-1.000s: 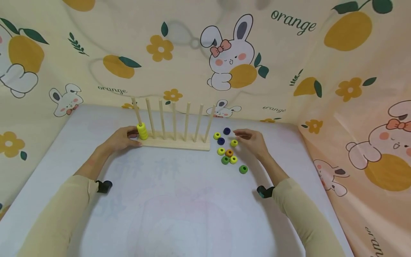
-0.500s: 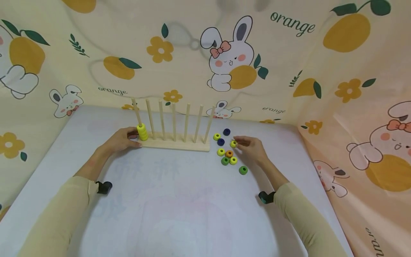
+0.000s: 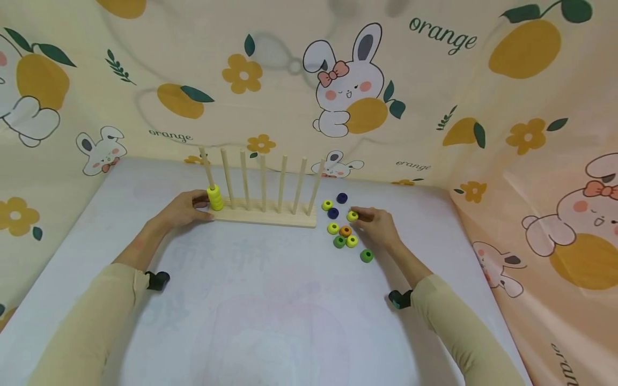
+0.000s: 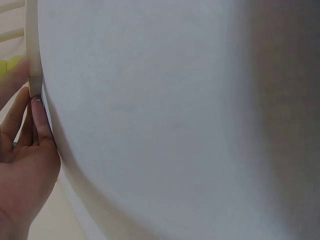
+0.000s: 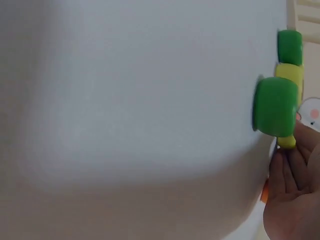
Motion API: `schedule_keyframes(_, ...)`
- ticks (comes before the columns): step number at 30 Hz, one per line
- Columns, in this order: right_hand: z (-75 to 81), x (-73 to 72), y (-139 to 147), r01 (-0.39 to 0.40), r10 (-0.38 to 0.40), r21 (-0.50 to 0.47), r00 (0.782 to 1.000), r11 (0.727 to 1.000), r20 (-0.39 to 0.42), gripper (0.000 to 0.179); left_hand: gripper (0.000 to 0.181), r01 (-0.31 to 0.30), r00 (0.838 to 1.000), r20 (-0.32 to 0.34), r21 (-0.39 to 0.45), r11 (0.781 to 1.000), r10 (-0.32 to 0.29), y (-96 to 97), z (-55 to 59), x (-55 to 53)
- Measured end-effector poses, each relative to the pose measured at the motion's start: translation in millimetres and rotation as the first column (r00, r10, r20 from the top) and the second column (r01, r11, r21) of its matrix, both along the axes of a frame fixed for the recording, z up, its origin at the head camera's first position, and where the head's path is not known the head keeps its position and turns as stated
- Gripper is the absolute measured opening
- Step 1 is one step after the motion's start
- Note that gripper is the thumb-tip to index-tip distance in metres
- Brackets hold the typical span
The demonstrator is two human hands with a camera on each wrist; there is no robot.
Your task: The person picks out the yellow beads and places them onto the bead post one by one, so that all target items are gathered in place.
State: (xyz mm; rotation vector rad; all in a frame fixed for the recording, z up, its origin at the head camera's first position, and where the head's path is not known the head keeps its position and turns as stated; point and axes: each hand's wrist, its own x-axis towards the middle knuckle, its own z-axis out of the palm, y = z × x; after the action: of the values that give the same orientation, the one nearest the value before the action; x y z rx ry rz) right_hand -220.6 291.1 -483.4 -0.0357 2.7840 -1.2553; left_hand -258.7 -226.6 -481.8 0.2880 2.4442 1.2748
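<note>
A wooden peg rack [image 3: 265, 217] with a row of upright pegs stands towards the back of the table. Yellow beads [image 3: 215, 198] are stacked on its leftmost peg. My left hand [image 3: 183, 208] holds the left end of the rack's base, and its fingers [image 4: 42, 120] show at the base's edge in the left wrist view. Right of the rack, my right hand [image 3: 379, 224] pinches a yellow bead [image 3: 352, 216] low at the table; in the right wrist view, green beads stand in front and partly hide the fingertips.
Loose beads lie around the right hand: dark blue ones [image 3: 341, 198], yellow ones [image 3: 333, 228], an orange one [image 3: 345, 231] and green ones [image 3: 367, 255]. A patterned cloth [image 3: 270, 80] rises behind the white table [image 3: 260, 311] and along its sides.
My right hand has come down towards me from behind the yellow bead and now has it between its fingers. The left hand and the rack have stayed in place.
</note>
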Motion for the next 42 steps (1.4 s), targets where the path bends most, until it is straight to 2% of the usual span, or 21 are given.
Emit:
schedule_keyframes(7, -4.2, -0.8, -3.1, 0.024, -0.022, 0.045, 0.999, 0.999, -0.044, 0.036, 0.078, -0.001, 1.0, 0.002, -0.006, 1.0, 0.001, 0.3, -2.5, -1.5)
schedule_keyframes(13, 0.9, -0.2, -4.1, 0.021, -0.02, 0.032, 1.0, 0.999, -0.023, 0.035, 0.076, 0.001, 1.0, -0.016, -0.013, 1.0, -0.002, -0.1, -3.6, -2.4)
schedule_keyframes(20, 4.1, 2.7, -0.3, 0.033, -0.033, 0.031, 0.999, 0.999, -0.001, 0.031, 0.076, 0.008, 1.0, 0.005, 0.002, 1.0, -0.008, 2.6, -4.8, -0.5)
schedule_keyframes(26, 17.7, 2.8, -0.5, 0.068, -0.068, -0.019, 0.998, 0.998, 0.009, 0.029, 0.075, 0.009, 1.0, -0.01, 0.008, 1.0, -0.009, 2.0, -2.0, -0.8)
schedule_keyframes(30, 26.5, -0.4, 1.0, 0.044, -0.046, -0.054, 0.998, 0.998, -0.042, 0.031, 0.075, 0.007, 1.0, -0.011, 0.007, 1.0, -0.007, 1.6, -1.9, -1.0)
schedule_keyframes(35, 33.4, -6.2, 2.2, -0.013, 0.008, -0.041, 0.992, 0.999, -0.122, 0.033, 0.075, -0.002, 1.0, -0.005, -0.003, 1.0, 0.002, 0.2, -3.4, -0.7)
schedule_keyframes(42, 48.2, -10.6, -1.8, -0.038, 0.024, -0.082, 0.984, 0.996, -0.174, 0.036, 0.076, -0.001, 1.0, -0.005, 0.001, 1.0, 0.001, 1.8, -0.1, 0.7)
